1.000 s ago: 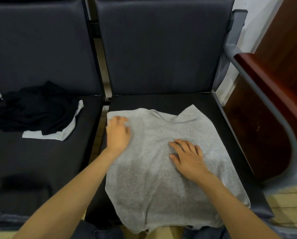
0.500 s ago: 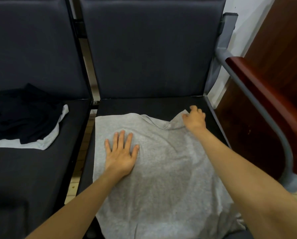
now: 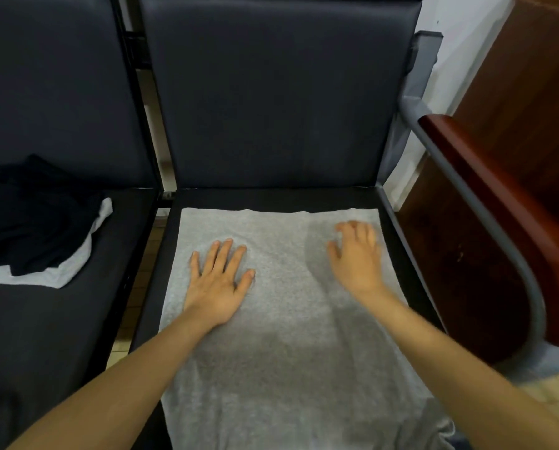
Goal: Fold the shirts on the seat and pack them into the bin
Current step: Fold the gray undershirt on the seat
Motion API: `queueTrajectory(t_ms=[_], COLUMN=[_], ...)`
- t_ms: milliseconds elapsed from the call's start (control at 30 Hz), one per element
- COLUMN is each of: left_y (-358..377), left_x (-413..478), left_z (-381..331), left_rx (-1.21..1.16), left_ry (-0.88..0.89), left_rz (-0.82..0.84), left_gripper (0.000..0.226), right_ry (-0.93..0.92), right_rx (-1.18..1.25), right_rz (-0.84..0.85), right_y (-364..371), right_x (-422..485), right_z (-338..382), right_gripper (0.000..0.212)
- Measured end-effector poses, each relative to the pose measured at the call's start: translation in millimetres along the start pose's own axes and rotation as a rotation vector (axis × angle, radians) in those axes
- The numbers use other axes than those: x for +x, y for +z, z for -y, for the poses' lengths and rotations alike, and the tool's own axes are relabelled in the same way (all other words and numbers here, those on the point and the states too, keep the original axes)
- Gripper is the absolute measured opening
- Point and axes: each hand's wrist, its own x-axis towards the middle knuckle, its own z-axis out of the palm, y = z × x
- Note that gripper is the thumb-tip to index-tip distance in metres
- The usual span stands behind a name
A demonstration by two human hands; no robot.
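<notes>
A light grey shirt (image 3: 281, 336) lies spread flat over the right-hand black seat (image 3: 398, 222), its far edge straight and its near end hanging over the seat's front. My left hand (image 3: 218, 280) rests palm down on the shirt's left half, fingers spread. Near the far right corner of the shirt lies my right hand (image 3: 357, 258), flat on the cloth with fingers apart and slightly blurred. On the left seat (image 3: 60, 319) a crumpled black garment (image 3: 31, 216) lies on top of a pale grey one (image 3: 73, 267). No bin is in view.
Dark padded backrests (image 3: 278, 99) stand behind both seats. A grey metal armrest with a red-brown wooden top (image 3: 498, 203) runs along the right side, with a dark wooden panel (image 3: 537, 102) beyond it. Tiled floor shows in the gap between the seats.
My right hand let go of the shirt's far right shoulder and now lies flat on it. The collar edge has been straightened into a flat line. My left hand stayed pressed on the left half.
</notes>
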Motion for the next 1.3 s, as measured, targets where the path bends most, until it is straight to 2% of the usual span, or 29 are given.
queueTrajectory(t_ms=[100, 167, 333, 433, 467, 533, 600, 633, 733, 767, 833, 900, 933, 1000, 1067, 1100, 1133, 1200, 1300], left_y=[-3.1, -6.0, -28.4, -52.2, -59.2, -59.7, -41.8, -30.4, -16.8, -15.7, -20.0, -26.6, -30.2, -34.3, -33.4, -32.3, -31.4, -31.8, -37.1], left_x=[9.4, 25.2, 71.1, 58.7, 43.8, 4.3, -34.6, -45.5, -34.5, -21.7, 3.1, 24.8, 29.9, 24.6, 4.6, -6.5, -15.9, -25.8, -29.2], left_z=[2.6, 8.7, 24.9, 11.6, 2.2, -14.8, -21.0, -18.0, -4.3, -2.0, 4.2, 18.9, 27.8, 38.0, 34.8, 29.4, 25.4, 21.6, 14.3], left_rx=[0.003, 0.017, -0.085, -0.234, -0.288, -0.316, -0.142, -0.067, -0.039, -0.041, -0.023, -0.01, -0.001, -0.07, -0.223, -0.282, -0.345, -0.464, -0.54], left_ry=[0.001, 0.025, 0.095, 0.134, 0.133, 0.12, 0.099, 0.087, 0.048, 0.058, 0.128, 0.19, 0.21, 0.202, 0.07, -0.068, -0.238, -0.528, -0.602], left_rz=[0.003, -0.01, 0.03, -0.224, -0.252, -0.112, 0.138, 0.208, 0.245, 0.25, 0.281, 0.298, 0.252, -0.026, -0.326, -0.394, -0.389, -0.255, -0.113], left_gripper=[0.062, 0.061, 0.06, 0.055, 0.051, 0.052, 0.062, 0.065, 0.068, 0.068, 0.067, 0.062, 0.059, 0.049, 0.043, 0.047, 0.051, 0.059, 0.053], right_ry=[-0.06, -0.074, -0.041, -0.031, -0.038, -0.043, -0.03, -0.03, -0.166, -0.209, -0.201, -0.15, -0.142, -0.12, -0.083, -0.081, -0.084, -0.098, -0.1], right_rx=[-0.096, -0.198, -0.191, -0.221, -0.221, -0.191, -0.087, -0.026, 0.077, 0.083, 0.039, -0.088, -0.159, -0.216, -0.201, -0.191, -0.188, -0.201, -0.221], right_rz=[0.278, 0.363, 0.374, 0.328, 0.328, 0.378, 0.452, 0.437, 0.2, 0.17, 0.308, 0.497, 0.507, 0.461, 0.481, 0.492, 0.494, 0.476, 0.434], right_y=[12.0, 23.2, 38.2, 48.5, 50.7, 50.1, 41.4, 35.2, 13.6, 7.9, 1.9, 7.7, 11.7, 18.5, 22.1, 22.7, 22.3, 23.5, 26.0], right_x=[-54.6, -68.7, -15.4, 23.3, 36.1, 58.7, 69.4, 67.2, 21.4, -2.4, -50.9, -82.1, -87.8, -82.0, -73.4, -71.8, -72.1, -75.3, -79.5], right_z=[6.2, -2.5, -11.5, -4.3, -2.6, -2.1, 0.6, 3.2, 15.9, 17.5, 15.6, 0.7, -8.2, -20.5, -22.0, -21.0, -19.4, -18.7, -20.7], right_gripper=[0.059, 0.063, 0.065, 0.064, 0.064, 0.062, 0.063, 0.064, 0.056, 0.05, 0.051, 0.063, 0.07, 0.077, 0.069, 0.068, 0.068, 0.069, 0.071])
